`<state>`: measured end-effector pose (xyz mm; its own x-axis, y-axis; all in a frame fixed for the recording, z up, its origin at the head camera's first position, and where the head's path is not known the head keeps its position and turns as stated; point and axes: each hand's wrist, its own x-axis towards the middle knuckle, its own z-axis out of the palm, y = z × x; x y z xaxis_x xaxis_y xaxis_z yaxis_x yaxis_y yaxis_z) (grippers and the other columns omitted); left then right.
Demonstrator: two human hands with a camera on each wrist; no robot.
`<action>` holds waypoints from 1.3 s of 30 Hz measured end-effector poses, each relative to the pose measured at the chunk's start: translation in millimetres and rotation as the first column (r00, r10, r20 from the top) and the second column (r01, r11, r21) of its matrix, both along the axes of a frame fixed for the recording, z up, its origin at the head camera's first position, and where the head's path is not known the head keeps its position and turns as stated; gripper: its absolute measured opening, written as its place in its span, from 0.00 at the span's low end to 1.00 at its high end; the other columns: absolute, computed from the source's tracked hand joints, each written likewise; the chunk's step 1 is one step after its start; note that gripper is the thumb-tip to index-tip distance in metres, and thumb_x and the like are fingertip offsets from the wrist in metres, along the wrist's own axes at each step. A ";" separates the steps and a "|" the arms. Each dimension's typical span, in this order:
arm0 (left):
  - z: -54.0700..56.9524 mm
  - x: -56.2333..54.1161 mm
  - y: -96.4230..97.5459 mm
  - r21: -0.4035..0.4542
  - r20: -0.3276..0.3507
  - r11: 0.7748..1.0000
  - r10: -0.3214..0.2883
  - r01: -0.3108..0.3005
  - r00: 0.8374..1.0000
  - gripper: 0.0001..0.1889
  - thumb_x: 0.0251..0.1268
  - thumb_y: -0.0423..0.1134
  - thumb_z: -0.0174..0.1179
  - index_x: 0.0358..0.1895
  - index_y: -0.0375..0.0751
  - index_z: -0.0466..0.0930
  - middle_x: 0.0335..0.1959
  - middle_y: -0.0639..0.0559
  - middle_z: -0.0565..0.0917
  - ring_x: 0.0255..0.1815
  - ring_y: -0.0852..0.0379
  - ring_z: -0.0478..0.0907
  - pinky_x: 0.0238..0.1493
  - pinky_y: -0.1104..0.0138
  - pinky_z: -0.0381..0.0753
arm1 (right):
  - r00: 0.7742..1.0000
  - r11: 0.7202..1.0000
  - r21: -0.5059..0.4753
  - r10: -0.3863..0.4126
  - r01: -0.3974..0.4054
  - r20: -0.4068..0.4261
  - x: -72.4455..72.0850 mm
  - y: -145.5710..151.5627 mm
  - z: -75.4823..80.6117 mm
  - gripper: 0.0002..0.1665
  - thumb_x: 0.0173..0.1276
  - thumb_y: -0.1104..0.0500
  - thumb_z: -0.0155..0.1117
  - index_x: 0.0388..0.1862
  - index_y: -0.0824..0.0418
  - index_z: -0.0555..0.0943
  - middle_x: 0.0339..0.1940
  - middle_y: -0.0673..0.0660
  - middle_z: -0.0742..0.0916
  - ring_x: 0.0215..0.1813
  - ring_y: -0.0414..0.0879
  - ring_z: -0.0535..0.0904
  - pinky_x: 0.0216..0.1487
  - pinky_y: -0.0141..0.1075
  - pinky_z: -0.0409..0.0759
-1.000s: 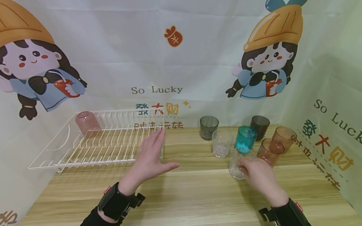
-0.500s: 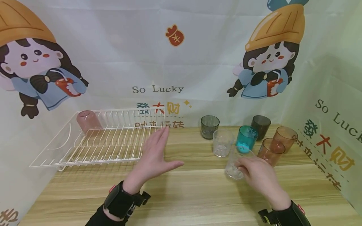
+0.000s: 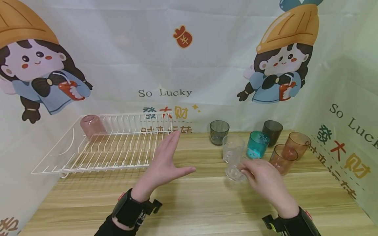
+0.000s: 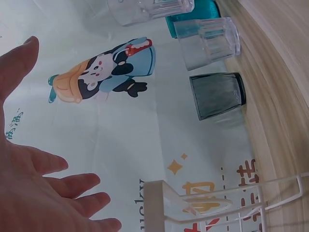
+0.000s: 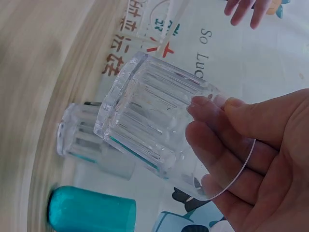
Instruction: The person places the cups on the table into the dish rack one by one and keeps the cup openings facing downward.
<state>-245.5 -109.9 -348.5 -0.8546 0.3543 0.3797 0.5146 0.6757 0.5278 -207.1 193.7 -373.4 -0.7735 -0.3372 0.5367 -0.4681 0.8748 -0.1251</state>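
Observation:
My right hand pinches a clear drinking glass by its rim, thumb on one side and fingers on the other. The glass tilts slightly, its thick ribbed base pointing down toward the table. Behind it, overlapping in the head view, stands a second clear glass. My left hand hovers near the right end of the white wire rack, fingers extended and thumb spread, holding nothing. Upside down at the rack's back left leans a pink glass.
A teal glass, a grey glass and a dark glass stand toward the back right. Two amber glasses are at the far right. A printed cloth hangs behind the wooden table.
My right hand has drawn the clear glass leftward, away from the amber glasses, and tilted it. My left hand has shifted slightly to the right.

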 end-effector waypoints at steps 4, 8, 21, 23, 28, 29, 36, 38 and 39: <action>2.4 0.6 2.3 0.013 0.002 1.000 -0.002 0.002 1.000 0.64 0.39 0.62 0.73 0.77 0.58 0.36 0.78 0.50 0.49 0.78 0.46 0.45 0.75 0.43 0.48 | 0.999 1.000 -0.008 0.019 -0.019 -0.031 -0.9 -3.7 3.6 0.04 0.57 0.60 0.69 0.32 0.53 0.82 0.26 0.46 0.85 0.31 0.41 0.80 0.35 0.38 0.78; 3.9 1.3 5.2 0.028 0.009 1.000 -0.008 0.008 1.000 0.63 0.39 0.61 0.73 0.77 0.55 0.37 0.78 0.50 0.47 0.78 0.46 0.44 0.75 0.44 0.47 | 0.998 0.999 -0.035 0.036 -0.038 -0.050 -1.3 -7.0 6.6 0.04 0.58 0.60 0.69 0.33 0.54 0.83 0.26 0.46 0.85 0.29 0.39 0.76 0.32 0.34 0.75; 5.5 4.0 13.9 0.106 -0.007 0.993 -0.042 0.043 0.999 0.62 0.39 0.58 0.74 0.77 0.55 0.40 0.78 0.50 0.49 0.78 0.46 0.45 0.75 0.44 0.49 | 0.991 0.979 -0.171 0.100 -0.115 -0.091 -2.9 -17.1 14.5 0.05 0.60 0.63 0.67 0.36 0.56 0.84 0.33 0.49 0.87 0.37 0.42 0.81 0.41 0.40 0.79; 5.6 4.6 15.3 0.105 -0.001 0.994 -0.041 0.041 0.999 0.62 0.39 0.58 0.74 0.77 0.56 0.40 0.78 0.50 0.49 0.78 0.46 0.44 0.75 0.44 0.49 | 0.989 0.973 -0.190 0.110 -0.127 -0.099 -3.2 -18.3 15.1 0.05 0.60 0.64 0.67 0.36 0.56 0.83 0.33 0.49 0.88 0.38 0.43 0.81 0.42 0.40 0.80; 5.0 5.2 17.9 0.094 0.003 0.995 -0.032 0.031 0.999 0.62 0.39 0.59 0.73 0.77 0.58 0.39 0.78 0.50 0.49 0.78 0.46 0.45 0.75 0.44 0.49 | 0.988 0.962 -0.232 0.127 -0.145 -0.093 -3.4 -22.2 17.8 0.06 0.61 0.65 0.66 0.36 0.56 0.83 0.33 0.49 0.87 0.40 0.43 0.82 0.44 0.41 0.80; 4.9 5.2 18.2 0.096 -0.001 0.995 -0.032 0.032 0.999 0.62 0.39 0.58 0.74 0.77 0.58 0.39 0.78 0.50 0.49 0.78 0.46 0.45 0.75 0.44 0.49 | 0.988 0.960 -0.238 0.127 -0.145 -0.091 -3.3 -23.0 18.4 0.06 0.61 0.64 0.66 0.37 0.56 0.83 0.33 0.49 0.87 0.40 0.43 0.82 0.44 0.41 0.80; 3.7 6.8 20.8 0.112 -0.021 0.993 -0.035 0.037 0.999 0.63 0.38 0.57 0.75 0.77 0.56 0.40 0.78 0.52 0.49 0.78 0.46 0.46 0.75 0.45 0.49 | 0.987 0.948 -0.279 0.130 -0.152 -0.096 -3.0 -26.7 21.7 0.07 0.61 0.65 0.65 0.38 0.57 0.83 0.36 0.50 0.88 0.42 0.46 0.82 0.45 0.43 0.81; 3.0 7.1 21.3 0.114 -0.023 0.993 -0.039 0.041 0.999 0.62 0.39 0.56 0.75 0.77 0.55 0.40 0.78 0.52 0.48 0.78 0.46 0.45 0.76 0.45 0.48 | 0.988 0.942 -0.300 0.125 -0.148 -0.095 -3.3 -27.0 22.0 0.07 0.61 0.65 0.65 0.38 0.56 0.83 0.36 0.50 0.88 0.43 0.45 0.82 0.45 0.43 0.81; 2.9 7.4 21.6 0.115 -0.017 0.992 -0.039 0.041 0.999 0.62 0.39 0.56 0.75 0.77 0.56 0.40 0.78 0.53 0.48 0.79 0.47 0.45 0.76 0.46 0.47 | 0.988 0.939 -0.311 0.122 -0.146 -0.096 -3.3 -27.1 22.1 0.07 0.61 0.66 0.65 0.38 0.56 0.83 0.36 0.50 0.88 0.43 0.45 0.82 0.46 0.43 0.81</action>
